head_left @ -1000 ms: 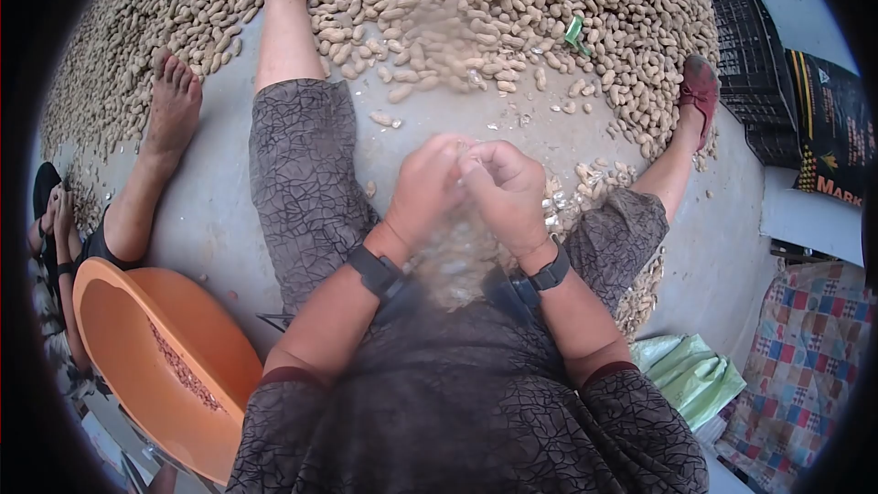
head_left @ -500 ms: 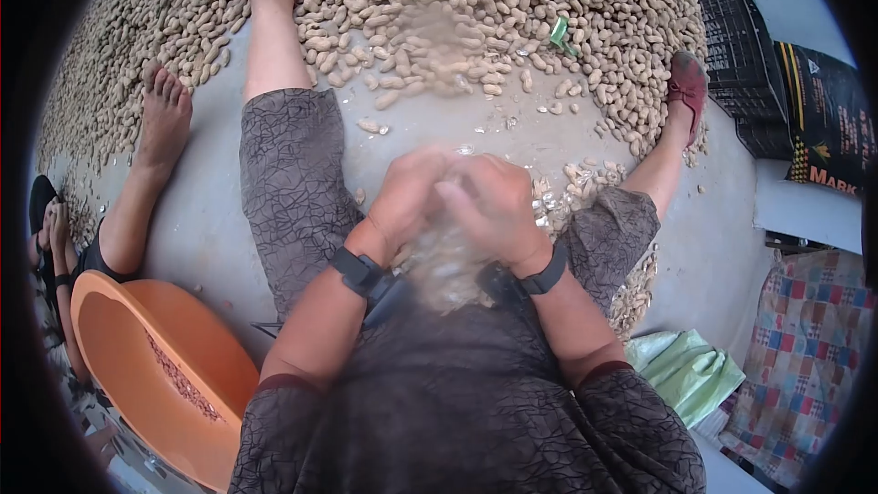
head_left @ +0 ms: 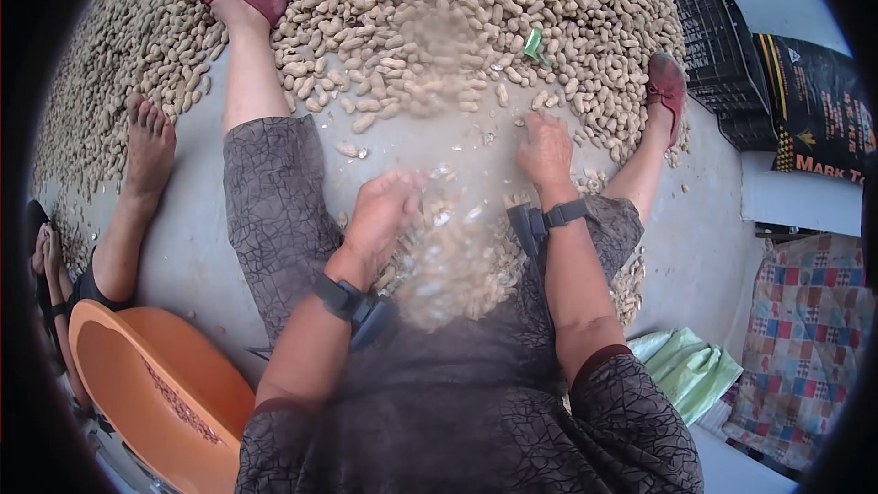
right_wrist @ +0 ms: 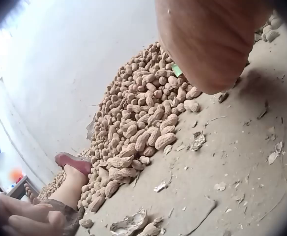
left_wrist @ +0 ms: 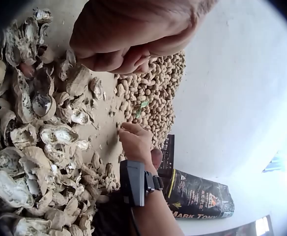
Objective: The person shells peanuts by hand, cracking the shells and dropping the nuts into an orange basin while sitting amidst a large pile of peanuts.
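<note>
My left hand [head_left: 386,210] hangs above a heap of broken peanut shells [head_left: 448,265] between the legs. Its fingers are curled in the left wrist view, with nothing visible in them; the same hand [left_wrist: 133,32] is beside the open shells [left_wrist: 55,135]. Farther forward and right, my right hand [head_left: 546,151] is low over the floor, just short of the whole peanuts [head_left: 585,46]. Its fingers point down, and what they hold, if anything, is hidden. Only the underside of that hand [right_wrist: 207,49] shows in the right wrist view, near the pile [right_wrist: 138,118].
An orange basin [head_left: 110,375] with reddish kernels stands at the left, near another person's bare foot [head_left: 148,151]. At the right are a black crate [head_left: 718,41], a printed black sack [head_left: 819,110], a green bag [head_left: 690,370] and a patterned cloth [head_left: 805,338].
Both hands were together over the shells and have parted. The right hand has moved forward and right toward the pile; the left has moved slightly left and back. The view has shifted slightly.
</note>
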`<state>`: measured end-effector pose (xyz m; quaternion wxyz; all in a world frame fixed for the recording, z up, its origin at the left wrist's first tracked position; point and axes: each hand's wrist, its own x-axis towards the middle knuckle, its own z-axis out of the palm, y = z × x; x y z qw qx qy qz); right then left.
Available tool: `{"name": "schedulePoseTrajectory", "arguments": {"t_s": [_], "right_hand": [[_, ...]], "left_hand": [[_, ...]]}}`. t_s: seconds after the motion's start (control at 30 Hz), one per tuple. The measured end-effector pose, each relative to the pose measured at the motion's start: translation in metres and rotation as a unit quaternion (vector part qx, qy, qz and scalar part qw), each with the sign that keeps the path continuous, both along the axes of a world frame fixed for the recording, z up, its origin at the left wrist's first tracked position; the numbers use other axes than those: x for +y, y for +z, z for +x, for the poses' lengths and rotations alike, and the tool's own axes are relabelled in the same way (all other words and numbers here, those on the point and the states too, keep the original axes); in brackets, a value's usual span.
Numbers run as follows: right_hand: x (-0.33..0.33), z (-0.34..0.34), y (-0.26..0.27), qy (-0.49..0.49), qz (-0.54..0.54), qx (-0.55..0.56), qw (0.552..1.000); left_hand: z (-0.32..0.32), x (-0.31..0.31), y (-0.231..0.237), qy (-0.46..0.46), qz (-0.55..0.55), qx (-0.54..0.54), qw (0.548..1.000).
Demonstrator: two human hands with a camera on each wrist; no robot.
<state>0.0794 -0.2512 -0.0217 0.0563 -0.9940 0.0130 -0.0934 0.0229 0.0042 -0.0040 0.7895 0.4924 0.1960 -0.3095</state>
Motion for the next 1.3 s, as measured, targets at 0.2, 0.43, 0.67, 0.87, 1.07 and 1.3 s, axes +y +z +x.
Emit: {"name": "schedulePoseTrajectory", "arguments": {"t_s": [0.2,0.43,0.67,0.87,1.07,1.3], "right_hand": [[-0.013,0.008,-0.018,-0.104,0.011,0.030,0.994],[0.025,-0.010,-0.001,-0.038,0.529,0.049,0.847],[0.086,-0.058,0.037,0.063,0.572,0.127,0.808],[0.096,-0.067,0.040,0.159,0.551,0.100,0.813],[0.098,-0.073,0.047,0.138,0.471,0.090,0.867],[0.106,-0.085,0.047,0.145,0.388,-0.036,0.909]], "left_hand": [[0.000,0.000,0.002,0.012,0.010,-0.014,1.000],[0.000,-0.004,-0.006,-0.011,-0.010,-0.064,0.998],[-0.007,-0.005,-0.002,-0.033,-0.059,-0.043,0.997],[-0.009,-0.005,0.004,-0.046,-0.071,-0.040,0.996],[-0.013,-0.003,0.011,-0.020,-0.097,-0.039,0.994],[-0.025,-0.003,0.023,-0.031,-0.081,-0.014,0.996]]}}
